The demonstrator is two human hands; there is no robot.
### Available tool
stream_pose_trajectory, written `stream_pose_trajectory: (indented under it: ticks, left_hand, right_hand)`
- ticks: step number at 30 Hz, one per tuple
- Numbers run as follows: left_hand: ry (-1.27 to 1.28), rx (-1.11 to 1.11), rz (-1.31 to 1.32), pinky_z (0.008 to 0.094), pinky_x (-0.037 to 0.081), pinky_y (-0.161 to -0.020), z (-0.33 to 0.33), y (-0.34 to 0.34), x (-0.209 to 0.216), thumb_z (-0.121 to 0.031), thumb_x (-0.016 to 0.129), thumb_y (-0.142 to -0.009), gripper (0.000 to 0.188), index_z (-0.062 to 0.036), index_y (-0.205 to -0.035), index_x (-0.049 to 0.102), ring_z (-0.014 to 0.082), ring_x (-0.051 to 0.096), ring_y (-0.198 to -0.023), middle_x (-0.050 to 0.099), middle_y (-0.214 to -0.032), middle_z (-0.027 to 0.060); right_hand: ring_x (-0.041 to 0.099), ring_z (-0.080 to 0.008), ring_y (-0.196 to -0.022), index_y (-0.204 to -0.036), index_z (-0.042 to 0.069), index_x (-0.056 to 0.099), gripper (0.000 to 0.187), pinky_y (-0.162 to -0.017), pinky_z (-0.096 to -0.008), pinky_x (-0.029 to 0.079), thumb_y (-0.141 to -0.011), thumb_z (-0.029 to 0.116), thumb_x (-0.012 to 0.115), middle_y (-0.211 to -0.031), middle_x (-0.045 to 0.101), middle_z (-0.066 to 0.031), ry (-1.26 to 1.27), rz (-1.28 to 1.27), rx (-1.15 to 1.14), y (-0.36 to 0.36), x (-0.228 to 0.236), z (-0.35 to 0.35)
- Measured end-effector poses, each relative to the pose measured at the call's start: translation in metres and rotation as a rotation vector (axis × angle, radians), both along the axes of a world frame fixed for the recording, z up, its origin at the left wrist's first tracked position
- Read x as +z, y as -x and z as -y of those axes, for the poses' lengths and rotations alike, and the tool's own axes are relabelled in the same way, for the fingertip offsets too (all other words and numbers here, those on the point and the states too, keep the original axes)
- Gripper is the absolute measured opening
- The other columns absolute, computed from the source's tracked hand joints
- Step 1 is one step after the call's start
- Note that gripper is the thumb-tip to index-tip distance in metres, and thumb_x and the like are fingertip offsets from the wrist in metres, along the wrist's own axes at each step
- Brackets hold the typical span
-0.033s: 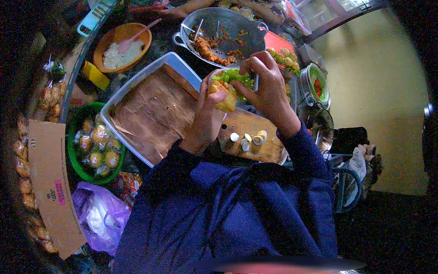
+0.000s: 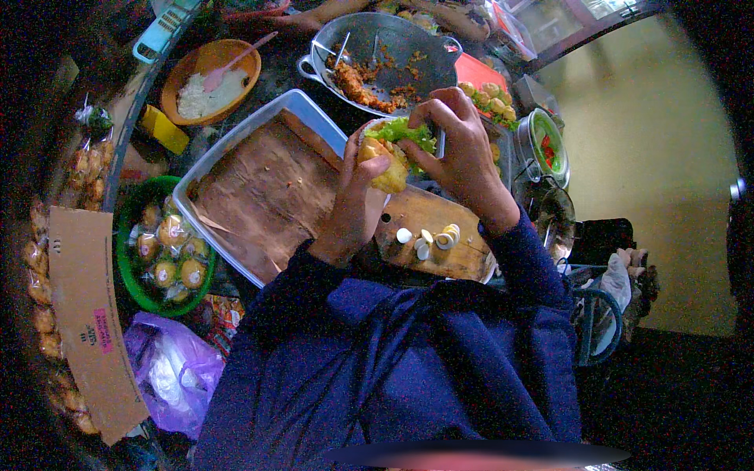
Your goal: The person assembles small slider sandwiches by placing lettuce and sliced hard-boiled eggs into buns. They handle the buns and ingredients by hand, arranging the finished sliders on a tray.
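My left hand (image 2: pixel 353 204) is closed around a golden bun (image 2: pixel 385 170), held up above the gap between the plastic tub and the cutting board. Green lettuce (image 2: pixel 402 132) sticks out of the bun's opening. With thumb and fingers bent inward, my right hand (image 2: pixel 462 153) pinches the lettuce at its right edge. Below the hands, the wooden cutting board (image 2: pixel 463 255) carries several pieces of sliced boiled egg (image 2: pixel 445 237). Just beyond my hands stands a large wok (image 2: pixel 400 47) with reddish-brown filling (image 2: pixel 357 85) in it.
A brown-lined plastic tub (image 2: pixel 259 188) lies left of my hands. Farther left are an orange bowl (image 2: pixel 169 90) of white food with a pink spoon, a green basket (image 2: pixel 126 271) of wrapped buns, and a purple bag (image 2: pixel 173 377). Lettuce-filled buns (image 2: pixel 488 98) and a metal pot (image 2: pixel 522 145) stand right.
My right fingers have shifted very slightly left on the lettuce. The bun and my left hand hold the same place.
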State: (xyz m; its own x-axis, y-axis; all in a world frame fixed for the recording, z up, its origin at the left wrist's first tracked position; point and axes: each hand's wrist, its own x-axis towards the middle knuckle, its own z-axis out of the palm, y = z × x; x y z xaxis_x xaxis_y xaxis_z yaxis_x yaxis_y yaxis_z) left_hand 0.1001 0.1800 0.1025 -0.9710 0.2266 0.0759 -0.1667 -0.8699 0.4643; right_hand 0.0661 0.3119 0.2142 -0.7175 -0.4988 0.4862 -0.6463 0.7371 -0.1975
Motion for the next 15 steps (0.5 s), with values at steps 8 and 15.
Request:
stream_pose_trajectory:
  ticks: [8,15]
  left_hand:
    - [0.203,0.004,0.101,0.0361,0.039,-0.1,-0.002,-0.001,-0.002,-0.025,0.059,-0.084,0.057,-0.0089,-0.132,0.034,0.0197,0.047,-0.114,0.044,-0.121,0.0082]
    - [0.574,0.258,-0.314,0.0335,0.044,-0.093,-0.004,-0.008,-0.018,-0.023,0.06,-0.086,0.045,-0.0098,-0.125,0.041,0.0172,0.048,-0.112,0.045,-0.118,0.0064]
  right_hand:
    - [0.048,-0.0296,-0.108,-0.094,0.021,0.071,0.028,-0.091,-0.0434,0.042,-0.067,0.02,0.072,-0.113,0.055,-0.0056,-0.167,0.041,0.076,0.01,-0.011,-0.016]
    - [0.052,-0.025,-0.098,-0.095,0.021,0.072,0.026,-0.085,-0.0407,0.043,-0.069,0.017,0.075,-0.102,0.059,-0.0018,-0.111,-0.027,-0.061,0.001,-0.041,-0.02]
